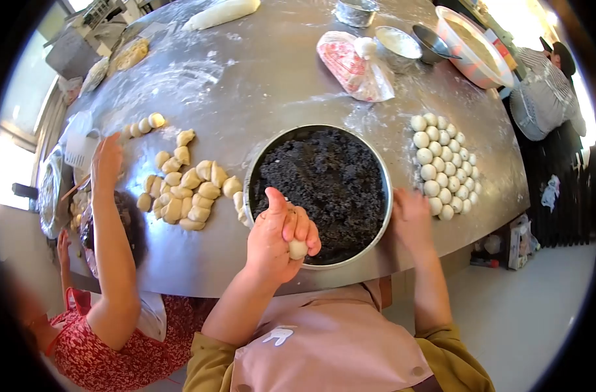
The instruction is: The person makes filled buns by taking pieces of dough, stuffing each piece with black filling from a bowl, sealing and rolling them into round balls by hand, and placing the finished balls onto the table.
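Note:
My left hand is raised over the near left rim of a round metal bowl. Its fingers curl round a pale dough ball, and the thumb points up. Dark, crumbly filling fills the bowl. Beside the bowl's right rim is my right hand, smeared by motion, so its fingers cannot be made out. Just beyond it, smooth round dough balls sit in close rows. Left of the bowl lies a heap of cut dough pieces.
At my left a co-worker's arm reaches over the table. A bag with red print, metal bowls and a large basin stand at the back right. A long dough roll lies far back. Another person is at far right.

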`<state>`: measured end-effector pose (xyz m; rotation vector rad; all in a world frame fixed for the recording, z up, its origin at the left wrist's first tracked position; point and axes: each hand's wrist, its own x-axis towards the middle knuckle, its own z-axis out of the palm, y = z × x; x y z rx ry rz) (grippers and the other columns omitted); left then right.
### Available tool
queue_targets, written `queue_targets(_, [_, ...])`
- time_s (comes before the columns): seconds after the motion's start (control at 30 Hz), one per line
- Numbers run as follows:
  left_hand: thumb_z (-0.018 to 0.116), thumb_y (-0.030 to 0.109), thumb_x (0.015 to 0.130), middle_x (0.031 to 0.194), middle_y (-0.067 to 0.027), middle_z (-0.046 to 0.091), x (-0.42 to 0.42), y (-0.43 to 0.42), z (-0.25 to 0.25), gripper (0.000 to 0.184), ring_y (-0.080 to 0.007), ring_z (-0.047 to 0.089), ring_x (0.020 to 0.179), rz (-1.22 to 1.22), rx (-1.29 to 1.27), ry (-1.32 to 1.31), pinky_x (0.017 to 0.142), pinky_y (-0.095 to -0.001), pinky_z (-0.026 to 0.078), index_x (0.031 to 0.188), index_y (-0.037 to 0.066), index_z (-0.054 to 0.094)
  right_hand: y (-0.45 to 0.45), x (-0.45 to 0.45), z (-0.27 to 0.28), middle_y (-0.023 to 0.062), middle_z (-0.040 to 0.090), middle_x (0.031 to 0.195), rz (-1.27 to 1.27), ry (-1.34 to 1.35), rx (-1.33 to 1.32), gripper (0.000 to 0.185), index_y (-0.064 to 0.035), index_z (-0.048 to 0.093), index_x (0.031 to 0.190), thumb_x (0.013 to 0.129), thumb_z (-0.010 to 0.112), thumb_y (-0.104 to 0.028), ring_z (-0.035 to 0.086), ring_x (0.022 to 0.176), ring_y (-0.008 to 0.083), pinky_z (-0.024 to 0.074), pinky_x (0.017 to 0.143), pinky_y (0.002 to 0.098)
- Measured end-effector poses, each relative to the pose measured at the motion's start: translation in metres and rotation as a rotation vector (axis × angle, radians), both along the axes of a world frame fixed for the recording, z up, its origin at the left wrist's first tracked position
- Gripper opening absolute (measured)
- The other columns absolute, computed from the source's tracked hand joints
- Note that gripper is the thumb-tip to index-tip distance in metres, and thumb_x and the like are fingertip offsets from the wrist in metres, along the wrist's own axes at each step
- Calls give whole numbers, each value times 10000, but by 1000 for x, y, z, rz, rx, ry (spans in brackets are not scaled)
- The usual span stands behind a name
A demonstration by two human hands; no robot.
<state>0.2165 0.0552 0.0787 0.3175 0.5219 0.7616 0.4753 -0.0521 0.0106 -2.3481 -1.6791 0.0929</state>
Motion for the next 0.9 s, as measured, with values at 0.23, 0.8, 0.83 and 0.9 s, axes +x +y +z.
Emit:
queue_targets(0.23, [326,536,963,632,-27,453,11,8,12,571,-238,554,866,332,-50,-58,728,-334,448,568,128,390,32,-67,90,127,608,1139,32,677,484,317,-12,555,1175,864,577,-70,598,1008,220,474,845,315])
queue_targets(0.8, [437,417,970,924,-89,654,-4,3,-10,448,-271,489,1199,230,636,215,973,-406,398,878,22,627,62,-155,85,73,593,944,414,1069,334,346,7,486,1140,990,419,-298,580,800,116,482,706,255])
queue_targets(0.83, [461,505,933,1019,-110,640,-1,0,-6,514,-278,420,1269,235,501,201,1005,-401,371,969,20,626,69,-159,80,70,596,926,476,1051,476,318,10,457,1167,976,446,-245,576,804,115,480,706,261])
queue_targets(0.9, [476,564,898,1099,-119,612,6,-2,13,580,-277,376,1300,306,311,-27,1031,-407,347,1041,18,610,65,-151,81,60,597,900,351,1226,273,367,12,459,1160,983,426,-308,574,767,112,476,666,250])
